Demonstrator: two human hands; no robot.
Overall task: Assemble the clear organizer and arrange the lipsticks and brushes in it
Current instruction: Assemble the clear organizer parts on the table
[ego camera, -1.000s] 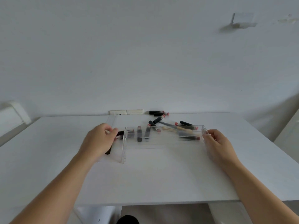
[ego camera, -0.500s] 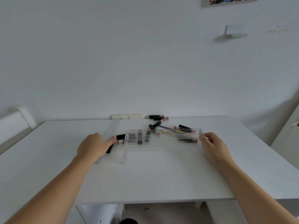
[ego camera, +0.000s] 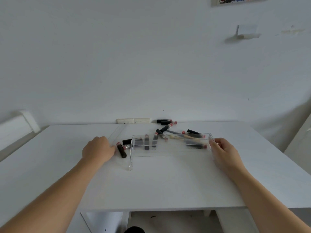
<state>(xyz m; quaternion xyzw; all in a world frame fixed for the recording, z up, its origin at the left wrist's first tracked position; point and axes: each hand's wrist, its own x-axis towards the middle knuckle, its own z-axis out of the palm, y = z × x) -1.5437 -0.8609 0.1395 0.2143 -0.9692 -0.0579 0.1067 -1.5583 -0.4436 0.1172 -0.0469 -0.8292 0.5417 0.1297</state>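
Two hands at work: your right hand (ego camera: 223, 153) holds the right end of the clear organizer (ego camera: 170, 145) mid-surface. Left hand (ego camera: 98, 149) lies curled by a lipstick (ego camera: 121, 150); can't tell if it holds anything. Keep the box steady w/ the right.

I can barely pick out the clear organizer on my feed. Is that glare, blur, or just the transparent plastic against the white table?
Head view: mostly transparency. The clear organizer shows only by its edge lines over the white table. Light is soft and even, with no strong glare. The lipsticks look slightly soft. Wide-angle distortion bows the table edges.
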